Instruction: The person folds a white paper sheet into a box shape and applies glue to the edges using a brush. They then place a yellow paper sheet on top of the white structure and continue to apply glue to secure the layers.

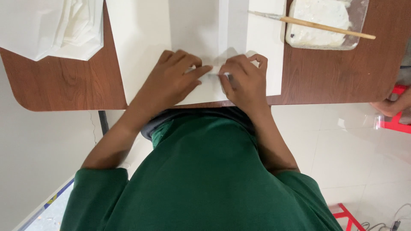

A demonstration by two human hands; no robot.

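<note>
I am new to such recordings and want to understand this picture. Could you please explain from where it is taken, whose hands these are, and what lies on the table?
A camera on a person's head looks down, so you see their green shirt and both bare hands at the near edge of a wooden table. The left hand and right hand press on a white paper sheet, their fingertips meeting at a fold or strip down its middle. Neither clearly grips anything. To the right stands a tray of white paste with a brush across it. At far left lies crumpled white paper. Another person's hand shows at the right edge.
</note>
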